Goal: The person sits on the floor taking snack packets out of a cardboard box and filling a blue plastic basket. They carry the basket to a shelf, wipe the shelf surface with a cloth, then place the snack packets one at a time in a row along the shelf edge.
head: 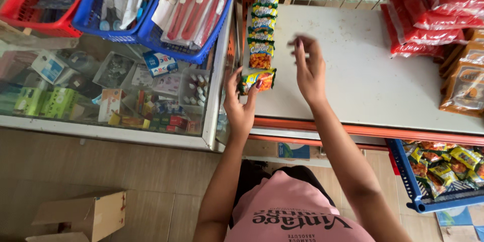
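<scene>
A person's left hand (240,102) pinches the lowest snack packet (257,80), its fingers clamped on the packet's near end, at the foot of a row of packets (262,17) already lined up beyond the fingertips along the white shelf (363,75). The right hand (308,68) hovers just beside it, fingers loosely apart and empty, blurred. The row's far end is cut off, and most of the shelf beyond the right fingers lies bare.

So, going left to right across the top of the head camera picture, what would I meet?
Red basket → blue basket with white packs → blue basket with red-handled items → strip of snack packets, its lowest packet held by the left hand → right hand → white counter → red packets.
</scene>
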Motion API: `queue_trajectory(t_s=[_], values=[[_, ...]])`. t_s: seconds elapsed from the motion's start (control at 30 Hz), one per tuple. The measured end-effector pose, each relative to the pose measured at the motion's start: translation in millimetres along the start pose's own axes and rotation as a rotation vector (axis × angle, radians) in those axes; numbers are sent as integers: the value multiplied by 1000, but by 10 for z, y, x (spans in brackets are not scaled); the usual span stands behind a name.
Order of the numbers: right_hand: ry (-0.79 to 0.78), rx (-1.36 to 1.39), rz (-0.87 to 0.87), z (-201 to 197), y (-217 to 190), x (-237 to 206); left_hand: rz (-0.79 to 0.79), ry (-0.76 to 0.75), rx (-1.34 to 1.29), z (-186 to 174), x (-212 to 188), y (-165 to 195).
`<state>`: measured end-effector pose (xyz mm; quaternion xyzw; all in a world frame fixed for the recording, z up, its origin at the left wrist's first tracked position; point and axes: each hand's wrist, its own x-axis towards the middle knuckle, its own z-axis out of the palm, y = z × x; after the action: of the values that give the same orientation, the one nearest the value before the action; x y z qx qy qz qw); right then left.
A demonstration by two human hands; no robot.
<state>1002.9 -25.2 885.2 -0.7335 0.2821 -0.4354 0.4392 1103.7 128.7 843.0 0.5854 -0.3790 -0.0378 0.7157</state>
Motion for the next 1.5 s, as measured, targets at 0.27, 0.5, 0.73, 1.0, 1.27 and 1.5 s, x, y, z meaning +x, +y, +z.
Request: queue_trajectory(t_s=[0.27,0.5,0.73,1.0,1.27,1.5], values=[[-466,-204,-255,-444,-475,-376,-200,-264,-147,-117,13,321],[-417,136,95,-497,-384,-483,-193,-279,-391,-39,51,374],[-432,-155,-178,-509,-383,-462,-201,-300,-138,-88,43,403],[-442,-151,29,-338,-313,-438,-141,-162,-67,-111,143,298],[-325,-180,71,-190,-163,-357,-146,-68,-32,-145,174,348],[-186,-184,13,184,18,-265,-54,-120,-13,-166,177,274]])
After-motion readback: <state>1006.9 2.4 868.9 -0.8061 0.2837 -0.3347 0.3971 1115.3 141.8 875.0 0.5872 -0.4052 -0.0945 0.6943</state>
